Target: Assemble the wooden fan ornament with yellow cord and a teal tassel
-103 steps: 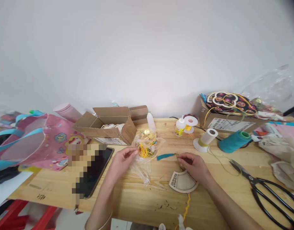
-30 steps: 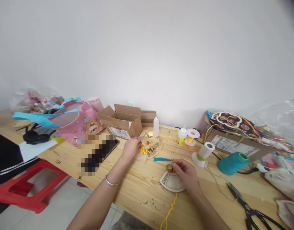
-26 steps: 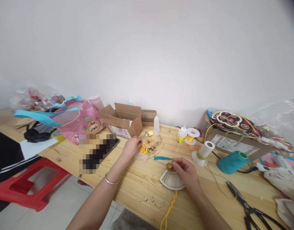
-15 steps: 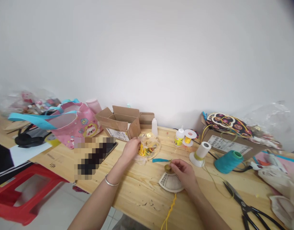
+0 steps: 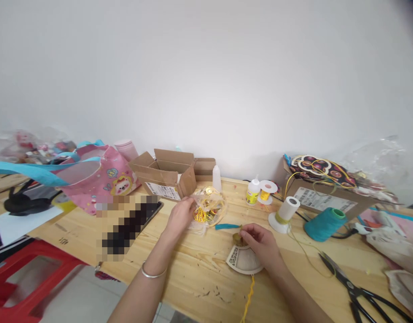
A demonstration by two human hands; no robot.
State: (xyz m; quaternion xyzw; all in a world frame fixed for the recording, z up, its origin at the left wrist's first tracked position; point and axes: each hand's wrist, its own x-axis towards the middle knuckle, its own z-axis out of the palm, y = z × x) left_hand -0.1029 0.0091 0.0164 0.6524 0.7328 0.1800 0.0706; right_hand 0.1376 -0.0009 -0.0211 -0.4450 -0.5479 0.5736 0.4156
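Observation:
My left hand [image 5: 182, 215] is closed at the near left edge of a clear plastic bag [image 5: 201, 227], its fingertips pinching the plastic. Yellow cords [image 5: 201, 215] and small gold-coloured bits show inside the bag. With thumb and fingers together, my right hand [image 5: 263, 242] grips a gold-coloured round piece [image 5: 237, 239] at the top of a fan-shaped pale ornament [image 5: 246, 260]. The ornament has a lattice side panel and lies on the table; a twisted yellow cord [image 5: 249, 298] runs from its lower edge. Left of my right fingertips is a blue tassel-like strip [image 5: 225, 226].
Black scissors [image 5: 349, 285], a teal thread cone [image 5: 325, 224] and a white spool [image 5: 287, 213] stand or lie on the right. Behind are a glue bottle [image 5: 252, 193], a white bottle [image 5: 216, 178] and an open cardboard box [image 5: 162, 175]. A pink bag [image 5: 105, 179] sits left.
The view has shifted slightly. My left hand stays at the plastic bag, whose near part looks pulled up a little. The right hand keeps its hold on the gold-coloured piece.

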